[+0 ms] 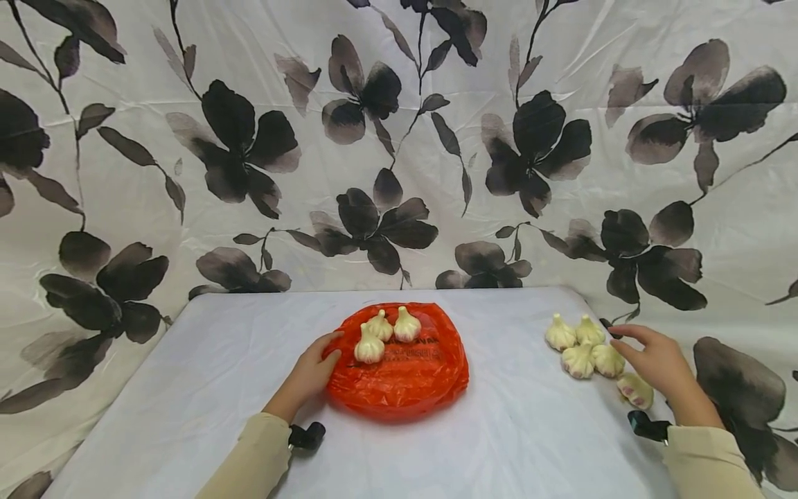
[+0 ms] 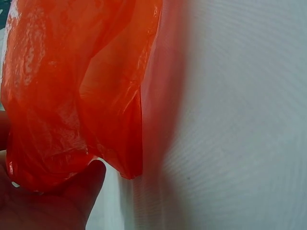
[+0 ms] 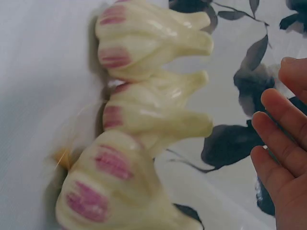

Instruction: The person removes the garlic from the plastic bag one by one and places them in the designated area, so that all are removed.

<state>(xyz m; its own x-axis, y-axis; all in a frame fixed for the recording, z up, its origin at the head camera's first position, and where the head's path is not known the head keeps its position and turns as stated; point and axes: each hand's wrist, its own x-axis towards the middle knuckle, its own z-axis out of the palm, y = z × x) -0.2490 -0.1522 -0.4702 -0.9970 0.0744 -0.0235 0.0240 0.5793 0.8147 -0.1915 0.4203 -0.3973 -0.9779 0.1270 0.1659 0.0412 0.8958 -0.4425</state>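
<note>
A red plastic bag (image 1: 405,384) with dark print lies rounded out in the middle of the table. Three pale garlic bulbs (image 1: 369,345) sit on its upper left part. My left hand (image 1: 312,371) grips the bag's left edge; in the left wrist view the thumb (image 2: 88,184) lies against the red plastic (image 2: 53,96). Several more garlic bulbs (image 1: 578,360) cluster at the table's right side. Over them hovers my right hand (image 1: 654,360), fingers extended and holding nothing. Purple-streaked garlic bulbs (image 3: 139,43) appear close up in the right wrist view, apart from the fingers (image 3: 283,139).
The white table (image 1: 249,346) ends at the right just beyond the garlic cluster. A floral cloth (image 1: 461,138) hangs behind and beside it. Black camera mounts (image 1: 307,436) are strapped at both wrists, under beige sleeves (image 1: 252,457).
</note>
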